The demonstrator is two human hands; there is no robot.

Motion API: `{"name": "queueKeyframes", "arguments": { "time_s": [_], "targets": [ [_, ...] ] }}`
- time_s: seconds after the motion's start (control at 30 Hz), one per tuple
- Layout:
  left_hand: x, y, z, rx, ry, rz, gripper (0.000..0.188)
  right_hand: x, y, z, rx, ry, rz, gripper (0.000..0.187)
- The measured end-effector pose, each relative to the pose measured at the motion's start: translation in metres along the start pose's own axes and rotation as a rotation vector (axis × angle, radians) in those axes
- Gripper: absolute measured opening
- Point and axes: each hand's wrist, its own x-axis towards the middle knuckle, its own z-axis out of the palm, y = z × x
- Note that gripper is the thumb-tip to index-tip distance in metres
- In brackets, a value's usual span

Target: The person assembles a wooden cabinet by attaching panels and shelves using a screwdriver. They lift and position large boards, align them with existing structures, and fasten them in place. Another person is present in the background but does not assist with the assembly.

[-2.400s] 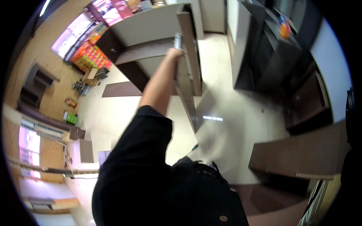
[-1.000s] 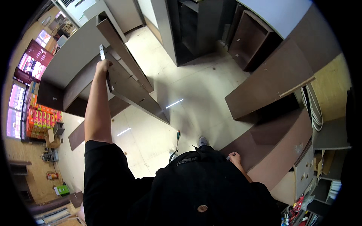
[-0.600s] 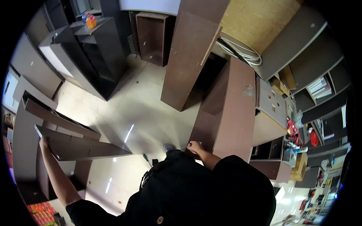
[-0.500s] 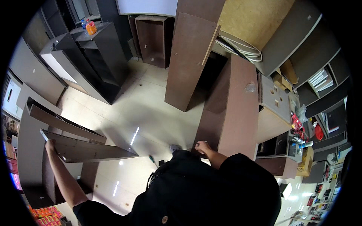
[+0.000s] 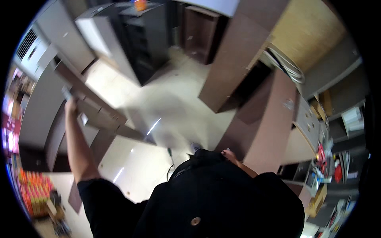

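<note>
Panel (image 5: 95,119) at left, cable (image 5: 293,71) at right, screwdriver (image 5: 170,152) on the floor (image 5: 174,103) left of a shoe (image 5: 195,147)

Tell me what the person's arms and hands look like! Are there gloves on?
The left sleeve and right sleeve are plain black. The left one is short, ending near the elbow, and the forearm below it is bare. The left hand and right hand seem to have no gloves, but they're blurry. I can't make out any rings.
</note>
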Motion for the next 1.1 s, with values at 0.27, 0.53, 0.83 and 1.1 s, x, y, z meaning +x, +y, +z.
{"name": "queueKeyframes", "arguments": {
  "time_s": [0.27, 0.53, 0.83, 1.1],
  "targets": [
    [-0.045, 0.056, 0.092, 0.673, -0.050, -0.017, 0.104, 0.023, 0.033, -0.037, -0.467, 0.183, -0.029, 0.030],
    [-0.029, 0.042, 0.085, 0.480, 0.065, 0.049, 0.097, -0.035, -0.067, -0.023, -0.243, 0.258, -0.075, 0.016],
    [0.012, 0.058, 0.029, 0.513, 0.044, 0.019, 0.093, -0.033, -0.049, 0.018, -0.208, 0.163, -0.032, 0.032],
    [-0.090, 0.064, 0.078, 0.430, -0.200, -0.063, 0.020, -0.040, -0.084, 0.018, -0.105, 0.227, -0.090, 0.029]
  ]
}}
